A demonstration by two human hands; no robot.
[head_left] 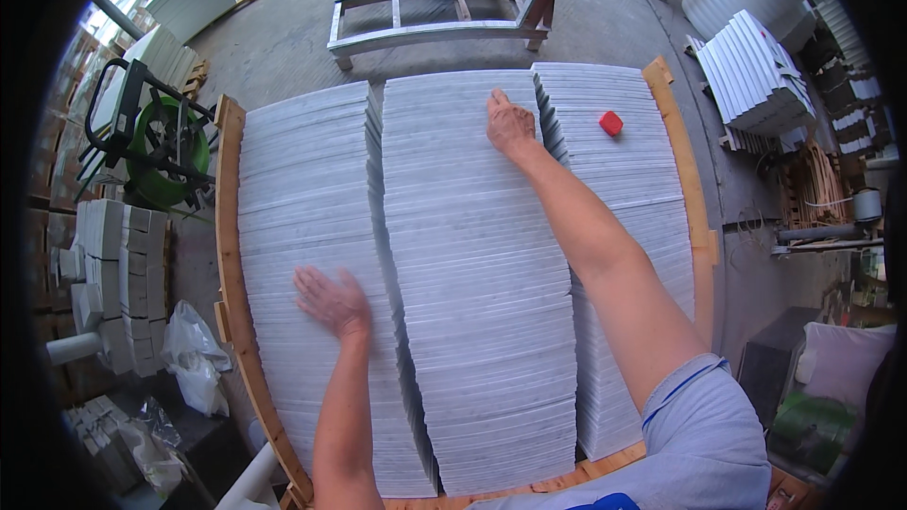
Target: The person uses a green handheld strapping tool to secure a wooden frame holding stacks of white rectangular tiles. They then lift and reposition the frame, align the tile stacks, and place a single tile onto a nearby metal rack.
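Observation:
Thin white-grey slabs stand on edge, packed tightly in three long rows: a left row (302, 179), a middle row (482, 321) and a right row (624, 175). Over the left row, about halfway along, is my left hand (335, 304), blurred, with its fingers spread and nothing held. My right arm reaches across to the far end of the middle row. There my right hand (511, 123) rests by the slabs' top edges, its fingers drawn together; whatever is between them is hidden. A small red block (611, 124) lies on the right row, beyond my right hand.
Wooden boards (229, 179) frame the rows at the sides and near end. A metal frame (435, 38) stands beyond. At left are a strapping cart with a green reel (168, 151), stacked pale blocks (123, 274) and plastic bags (196, 354). Another slab stack (751, 76) stands far right.

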